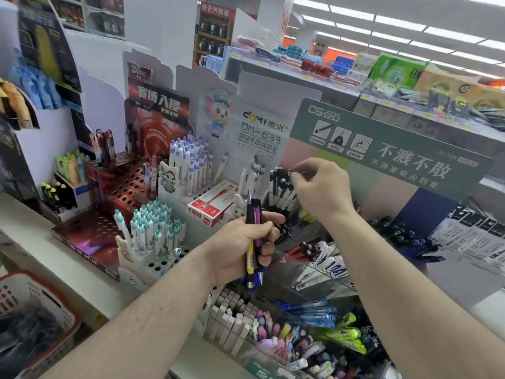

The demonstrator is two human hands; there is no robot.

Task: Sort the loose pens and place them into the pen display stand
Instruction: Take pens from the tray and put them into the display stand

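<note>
My left hand (246, 242) grips a bunch of loose pens (253, 231), among them a purple one, a yellow one and a dark one, held upright in front of the shelf. My right hand (319, 187) reaches over a cluster of black-and-white pens (278, 187) standing in a display stand, and its fingertips pinch the top of one of them. White pens with purple caps (188, 157) stand in the stand with the cartoon mouse card. White pens with teal caps (153, 225) fill a nearer white stand.
A red perforated stand (120, 184) sits at the left, a red-and-white pen box (210, 206) in the middle. Clear bins of blue pens (314, 310), highlighters and erasers lie near me. A green sign (396, 149) stands behind my right hand. A red-rimmed basket (32, 310) is at lower left.
</note>
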